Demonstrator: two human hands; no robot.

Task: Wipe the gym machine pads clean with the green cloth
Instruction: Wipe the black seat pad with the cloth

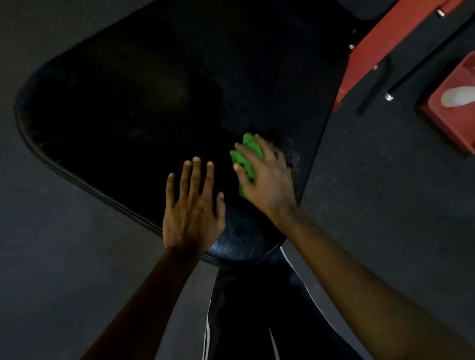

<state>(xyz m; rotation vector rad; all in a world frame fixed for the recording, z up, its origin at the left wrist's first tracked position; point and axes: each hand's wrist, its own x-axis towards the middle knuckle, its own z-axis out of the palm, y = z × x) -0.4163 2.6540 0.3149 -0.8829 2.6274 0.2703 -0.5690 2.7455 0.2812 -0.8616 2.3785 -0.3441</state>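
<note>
A large black padded seat of the gym machine fills the middle of the view, wider at the near end. My right hand presses a bunched green cloth onto the pad near its right edge; the hand looks blurred. Wet patches show on the pad just right of the cloth. My left hand lies flat on the near part of the pad, fingers spread, holding nothing.
The machine's red frame bar runs up at the right of the pad. A red tray on the dark floor at the far right holds a white spray bottle with a yellow top. My dark trouser legs are below.
</note>
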